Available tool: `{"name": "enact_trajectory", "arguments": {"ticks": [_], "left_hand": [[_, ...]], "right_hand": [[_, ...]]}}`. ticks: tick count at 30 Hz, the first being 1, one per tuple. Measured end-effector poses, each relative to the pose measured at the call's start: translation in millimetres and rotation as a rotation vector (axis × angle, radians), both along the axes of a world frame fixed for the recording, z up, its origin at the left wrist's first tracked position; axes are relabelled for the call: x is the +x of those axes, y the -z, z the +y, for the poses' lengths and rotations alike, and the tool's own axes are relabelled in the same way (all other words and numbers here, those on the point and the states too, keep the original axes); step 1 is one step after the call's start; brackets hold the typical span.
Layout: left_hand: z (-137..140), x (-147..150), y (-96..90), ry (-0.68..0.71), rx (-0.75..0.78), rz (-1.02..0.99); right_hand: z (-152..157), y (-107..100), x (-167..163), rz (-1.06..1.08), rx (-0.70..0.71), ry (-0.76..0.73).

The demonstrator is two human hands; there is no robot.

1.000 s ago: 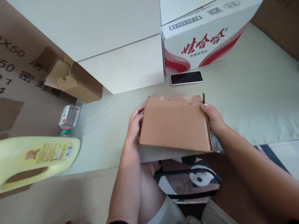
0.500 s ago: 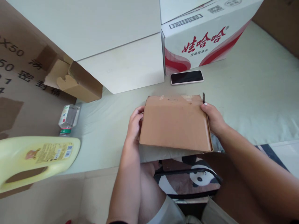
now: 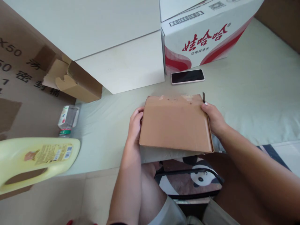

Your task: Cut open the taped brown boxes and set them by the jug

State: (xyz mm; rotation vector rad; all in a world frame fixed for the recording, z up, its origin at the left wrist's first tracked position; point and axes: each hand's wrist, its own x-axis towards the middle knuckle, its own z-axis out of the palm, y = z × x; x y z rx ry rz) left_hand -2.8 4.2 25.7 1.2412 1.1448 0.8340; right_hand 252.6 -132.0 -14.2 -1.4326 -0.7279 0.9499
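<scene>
My left hand (image 3: pixel 135 125) and right hand (image 3: pixel 214 119) are gripping a brown cardboard box (image 3: pixel 176 125) by its left and right sides; a phone (image 3: pixel 187 76) is lying beyond its far edge.

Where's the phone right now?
In the head view, the phone lies right of centre on the pale green surface, just in front of the red-lettered white box and beyond the held brown box.

Matt cardboard box (image 3: pixel 175 125), glossy phone (image 3: pixel 187 76), perhaps cloth covering (image 3: pixel 248 97)

1 phone (image 3: pixel 187 77) just beside 1 red-and-white carton (image 3: pixel 199 50), 1 clear bottle (image 3: pixel 69 118) near 1 pale yellow jug (image 3: pixel 52 153)
</scene>
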Motion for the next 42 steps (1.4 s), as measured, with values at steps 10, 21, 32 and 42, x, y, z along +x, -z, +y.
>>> {"name": "enact_trajectory", "arguments": {"ticks": [10, 21, 32, 42], "left_hand": [[2.8, 0.0, 1.2, 0.025, 0.039, 0.094], [3.8, 1.8, 3.3, -0.006, 0.071, 0.161], [4.7, 1.9, 5.7, -0.009, 0.063, 0.194], [3.3, 1.8, 4.1, -0.017, 0.035, 0.187]], "right_hand": [[0.4, -2.7, -0.9, 0.032, -0.003, 0.019], [1.3, -2.9, -1.3, 0.07, 0.013, 0.025], [1.1, -6.4, -1.5, 0.08, -0.005, 0.05], [0.5, -4.9, -0.7, 0.026, -0.013, 0.034]]}}
